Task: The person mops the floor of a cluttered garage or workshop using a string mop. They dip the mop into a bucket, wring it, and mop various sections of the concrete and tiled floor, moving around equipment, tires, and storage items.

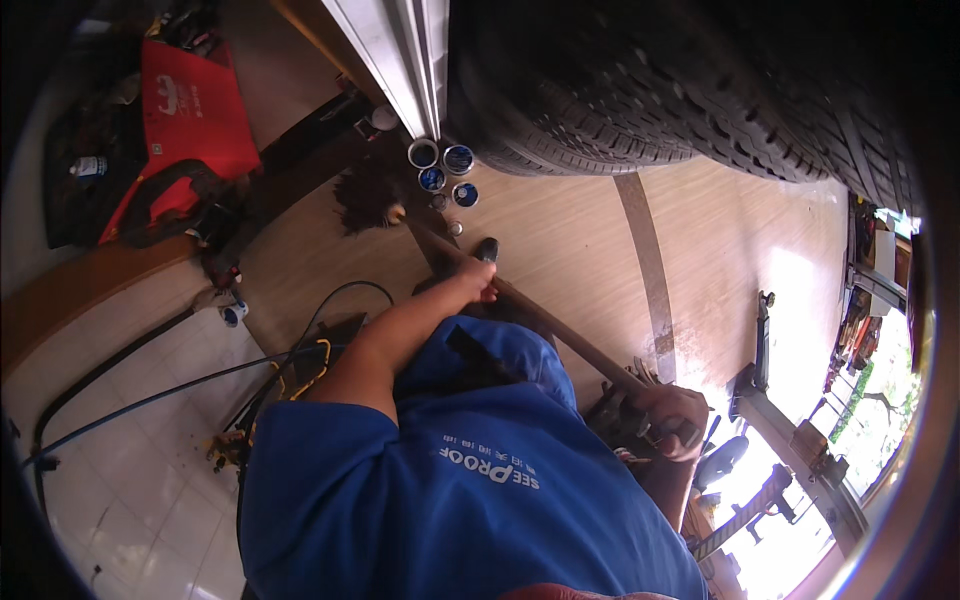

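Observation:
A broom slants across the floor, its long brown handle [570, 335] running from the lower right up to a dark, bushy head [372, 203]. Around the handle's upper-middle part, my left hand [478, 279] is closed. Farther back, near the end of the handle, my right hand [672, 414] is wrapped round it. The bristles lie on or just over the floor, left of a cluster of several small round cans [431, 179], some with blue inside. One dark shoe [487, 250] shows beyond my left hand.
Big black tyres [600, 90] fill the far right beside a white metal post [405, 60]. A red bag [195, 110] with gear lies at far left. Black and blue hoses [150, 403] cross white tiles on the left. Metal stands and arms [765, 340] stand on the right.

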`<control>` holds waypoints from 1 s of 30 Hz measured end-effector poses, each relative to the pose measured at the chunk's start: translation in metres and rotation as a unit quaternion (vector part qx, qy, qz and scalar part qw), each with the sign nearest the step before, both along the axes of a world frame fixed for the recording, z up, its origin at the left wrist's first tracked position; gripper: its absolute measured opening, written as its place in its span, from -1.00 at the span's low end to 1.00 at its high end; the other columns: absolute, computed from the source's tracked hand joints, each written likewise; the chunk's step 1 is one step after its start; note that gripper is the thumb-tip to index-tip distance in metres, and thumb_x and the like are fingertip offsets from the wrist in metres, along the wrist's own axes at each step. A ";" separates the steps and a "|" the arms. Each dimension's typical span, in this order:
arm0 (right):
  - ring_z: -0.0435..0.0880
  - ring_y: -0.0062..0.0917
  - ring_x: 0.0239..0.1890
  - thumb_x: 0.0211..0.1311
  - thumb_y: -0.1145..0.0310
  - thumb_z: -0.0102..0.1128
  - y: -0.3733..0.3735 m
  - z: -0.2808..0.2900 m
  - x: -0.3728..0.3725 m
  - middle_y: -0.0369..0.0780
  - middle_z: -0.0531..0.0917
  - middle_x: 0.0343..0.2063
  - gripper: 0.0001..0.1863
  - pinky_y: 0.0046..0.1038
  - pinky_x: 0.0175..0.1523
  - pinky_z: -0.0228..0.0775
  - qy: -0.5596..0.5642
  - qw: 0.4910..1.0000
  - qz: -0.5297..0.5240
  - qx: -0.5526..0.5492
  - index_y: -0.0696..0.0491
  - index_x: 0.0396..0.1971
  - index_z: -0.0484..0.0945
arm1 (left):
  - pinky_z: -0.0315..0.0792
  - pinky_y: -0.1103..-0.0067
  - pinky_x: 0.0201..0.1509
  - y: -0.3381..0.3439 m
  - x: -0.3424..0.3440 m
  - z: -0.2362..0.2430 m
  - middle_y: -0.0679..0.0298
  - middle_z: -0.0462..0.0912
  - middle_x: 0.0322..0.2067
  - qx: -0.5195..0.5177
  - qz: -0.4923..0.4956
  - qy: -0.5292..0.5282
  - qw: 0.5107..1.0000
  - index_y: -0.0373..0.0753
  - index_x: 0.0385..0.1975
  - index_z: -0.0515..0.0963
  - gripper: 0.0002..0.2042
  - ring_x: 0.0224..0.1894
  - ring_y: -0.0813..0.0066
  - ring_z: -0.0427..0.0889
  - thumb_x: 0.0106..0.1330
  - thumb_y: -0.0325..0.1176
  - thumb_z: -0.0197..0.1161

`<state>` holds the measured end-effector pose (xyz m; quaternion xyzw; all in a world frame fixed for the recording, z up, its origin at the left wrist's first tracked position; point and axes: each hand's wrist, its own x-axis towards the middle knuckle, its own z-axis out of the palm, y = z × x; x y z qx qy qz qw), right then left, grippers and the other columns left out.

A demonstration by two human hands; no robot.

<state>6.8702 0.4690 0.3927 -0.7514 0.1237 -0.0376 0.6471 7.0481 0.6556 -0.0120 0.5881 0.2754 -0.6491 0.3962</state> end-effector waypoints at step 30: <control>0.61 -0.35 -0.45 0.01 -0.12 0.24 0.021 -0.054 -0.016 -0.03 0.58 -0.42 -0.47 -0.43 -0.34 0.44 -0.046 0.990 0.120 0.051 0.14 -0.55 0.47 | 0.43 0.36 -0.56 0.095 -0.037 -0.028 0.18 0.45 -0.55 0.018 0.228 -0.039 0.973 -0.25 -0.38 0.40 -0.84 -0.56 0.29 0.49 0.11 -0.33 0.11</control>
